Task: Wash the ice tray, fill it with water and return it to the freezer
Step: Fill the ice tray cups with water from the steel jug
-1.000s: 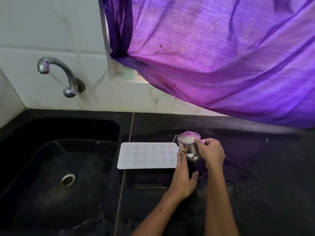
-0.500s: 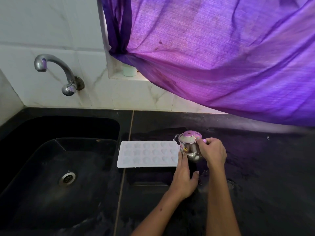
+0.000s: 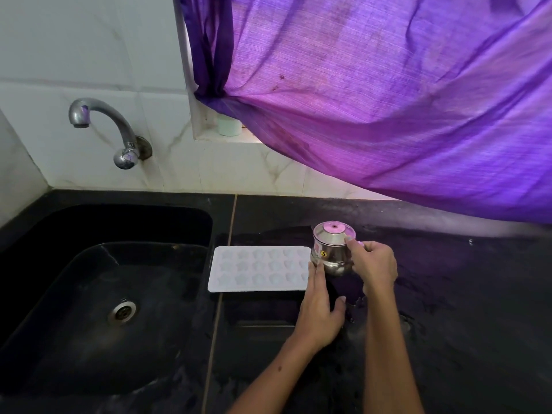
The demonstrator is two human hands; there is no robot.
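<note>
Lying flat on the black counter (image 3: 448, 294) just right of the sink (image 3: 104, 294), the ice tray (image 3: 257, 268) is steadied by the left hand (image 3: 319, 309), fingers straight at its right end. Right hand (image 3: 373, 264) grips a steel pot (image 3: 330, 252), apparently tilted.

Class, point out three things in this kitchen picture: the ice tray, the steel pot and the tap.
ice tray (image 3: 257, 268), head view, on its moulded middle.
steel pot (image 3: 330, 249), head view, on its shiny side wall.
tap (image 3: 103, 113), head view, on the curved spout.
</note>
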